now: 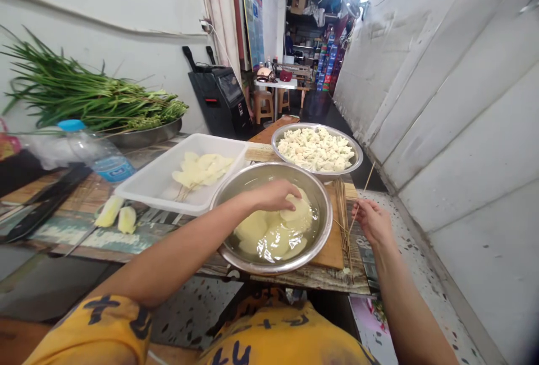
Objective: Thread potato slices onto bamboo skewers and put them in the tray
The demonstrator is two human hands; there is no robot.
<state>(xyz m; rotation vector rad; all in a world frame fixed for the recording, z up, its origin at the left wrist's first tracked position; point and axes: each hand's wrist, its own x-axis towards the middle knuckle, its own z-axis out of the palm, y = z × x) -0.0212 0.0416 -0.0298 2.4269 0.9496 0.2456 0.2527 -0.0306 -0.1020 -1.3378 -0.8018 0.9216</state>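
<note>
My left hand (278, 194) reaches over a steel basin (323, 236) of water, its fingers closed at the edge of a pale potato slice (298, 209). More potato slices (273, 238) lie under the water. To the right of the basin, my right hand (373, 222) pinches a thin bamboo skewer (369, 181), which stands up at a slant. A bundle of bamboo skewers (342, 219) rests on a wooden board (330, 252) beside that hand. Behind the basin on the left, a white plastic tub (143, 185) holds skewered potato slices (202, 169).
Behind the basin sits a steel bowl of cauliflower pieces (315, 150). Leafy greens (96, 95) fill a metal bowl at left, near a water bottle (99, 154). A dark knife (46, 202) and two pale vegetable pieces (126, 219) lie on the table. A wall (463, 129) runs along the right.
</note>
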